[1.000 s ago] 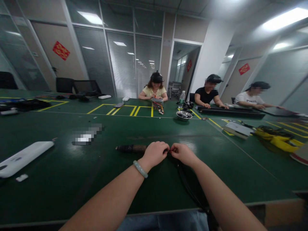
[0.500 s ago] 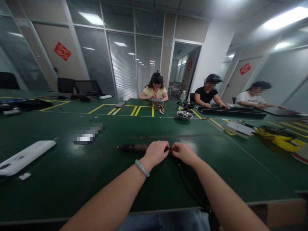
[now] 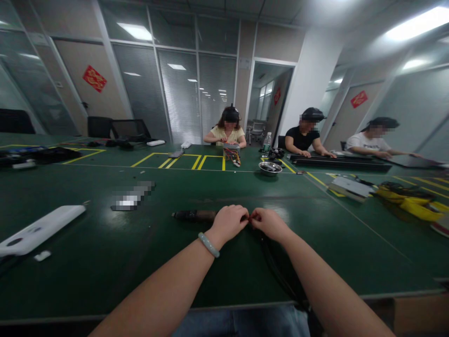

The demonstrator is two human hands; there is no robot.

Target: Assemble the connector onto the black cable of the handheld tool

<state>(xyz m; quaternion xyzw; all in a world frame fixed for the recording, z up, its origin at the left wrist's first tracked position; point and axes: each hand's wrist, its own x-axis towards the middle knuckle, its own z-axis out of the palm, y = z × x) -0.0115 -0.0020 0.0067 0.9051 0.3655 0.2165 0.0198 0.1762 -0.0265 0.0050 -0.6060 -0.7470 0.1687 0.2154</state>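
My left hand (image 3: 229, 222) and my right hand (image 3: 269, 223) meet fingertip to fingertip over the green table (image 3: 105, 262), both pinched on a small red part I cannot make out. A dark cylindrical tool (image 3: 194, 215) lies on the table just left of my left hand, partly hidden behind it. A black cable (image 3: 271, 267) runs from under my hands toward the table's near edge. A pale green bangle (image 3: 209, 245) sits on my left wrist.
A white flat device (image 3: 38, 229) and a small white chip (image 3: 42, 255) lie at the left. A metal bowl (image 3: 270, 167), a water bottle (image 3: 266, 145) and yellow items (image 3: 407, 201) sit farther off. Three people work at the far side.
My hands stay pinched together at the same spot; the view has shifted slightly, nothing else moved.
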